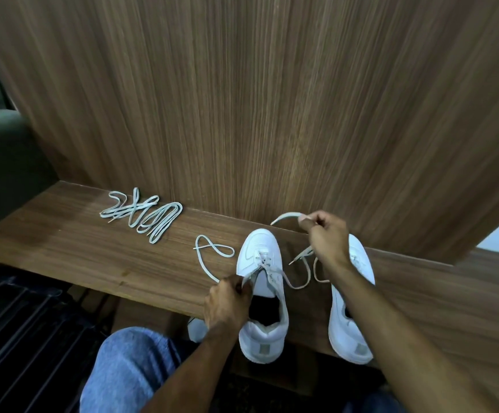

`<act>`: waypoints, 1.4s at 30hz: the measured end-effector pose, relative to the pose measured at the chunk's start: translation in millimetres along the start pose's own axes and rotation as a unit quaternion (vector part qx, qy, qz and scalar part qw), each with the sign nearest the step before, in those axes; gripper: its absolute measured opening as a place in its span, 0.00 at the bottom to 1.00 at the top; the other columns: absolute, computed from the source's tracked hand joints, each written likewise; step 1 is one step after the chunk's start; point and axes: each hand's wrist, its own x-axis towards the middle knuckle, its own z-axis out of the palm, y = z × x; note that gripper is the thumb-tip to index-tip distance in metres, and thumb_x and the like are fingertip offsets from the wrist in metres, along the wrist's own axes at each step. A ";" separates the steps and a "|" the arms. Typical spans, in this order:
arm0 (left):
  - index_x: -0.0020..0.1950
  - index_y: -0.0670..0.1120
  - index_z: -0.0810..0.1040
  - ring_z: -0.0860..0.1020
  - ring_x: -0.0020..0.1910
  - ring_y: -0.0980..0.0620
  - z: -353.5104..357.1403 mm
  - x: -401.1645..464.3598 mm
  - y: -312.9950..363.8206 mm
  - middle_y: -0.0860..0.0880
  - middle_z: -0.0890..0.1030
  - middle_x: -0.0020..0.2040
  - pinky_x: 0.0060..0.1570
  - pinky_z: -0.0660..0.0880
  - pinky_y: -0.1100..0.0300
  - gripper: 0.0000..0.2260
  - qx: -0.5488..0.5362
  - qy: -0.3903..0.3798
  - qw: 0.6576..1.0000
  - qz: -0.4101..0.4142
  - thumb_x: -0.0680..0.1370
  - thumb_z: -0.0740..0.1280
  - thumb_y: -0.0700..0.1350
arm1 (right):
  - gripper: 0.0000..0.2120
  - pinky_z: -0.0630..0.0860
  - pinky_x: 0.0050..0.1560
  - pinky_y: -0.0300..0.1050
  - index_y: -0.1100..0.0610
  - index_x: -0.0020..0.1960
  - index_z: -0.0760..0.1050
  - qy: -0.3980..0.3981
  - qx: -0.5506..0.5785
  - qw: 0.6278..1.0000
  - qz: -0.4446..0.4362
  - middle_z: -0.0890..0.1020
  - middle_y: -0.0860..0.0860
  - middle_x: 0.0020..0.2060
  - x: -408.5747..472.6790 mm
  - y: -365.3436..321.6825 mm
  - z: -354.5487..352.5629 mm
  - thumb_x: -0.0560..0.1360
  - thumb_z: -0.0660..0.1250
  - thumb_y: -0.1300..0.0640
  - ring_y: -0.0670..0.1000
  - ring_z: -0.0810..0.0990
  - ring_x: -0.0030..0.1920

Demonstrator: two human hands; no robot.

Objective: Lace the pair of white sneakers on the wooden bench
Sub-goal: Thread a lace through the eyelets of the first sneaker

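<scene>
Two white sneakers on bench; left hand pinching lace, right hand gripping its other end

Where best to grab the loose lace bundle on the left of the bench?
Take the loose lace bundle at its near right loop, coming from above. The strands lie flat on the bench in folds, and that loop sticks out clear of the tangle. Probably pinch it there; both hands are busy at the sneakers.

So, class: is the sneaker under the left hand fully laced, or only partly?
Partly laced. The left sneaker has lace crossing only its front eyelets; loose ends trail onto the bench, one pinched by the left hand.
</scene>
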 end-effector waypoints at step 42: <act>0.43 0.51 0.76 0.80 0.50 0.41 -13.4 55.9 36.0 0.46 0.82 0.46 0.50 0.75 0.55 0.03 -0.077 0.011 0.997 -0.027 0.75 0.66 0.48 | 0.07 0.77 0.45 0.46 0.54 0.43 0.80 -0.098 -0.195 0.974 0.069 0.84 0.51 0.39 -55.0 83.5 24.3 0.74 0.68 0.51 0.55 0.83 0.45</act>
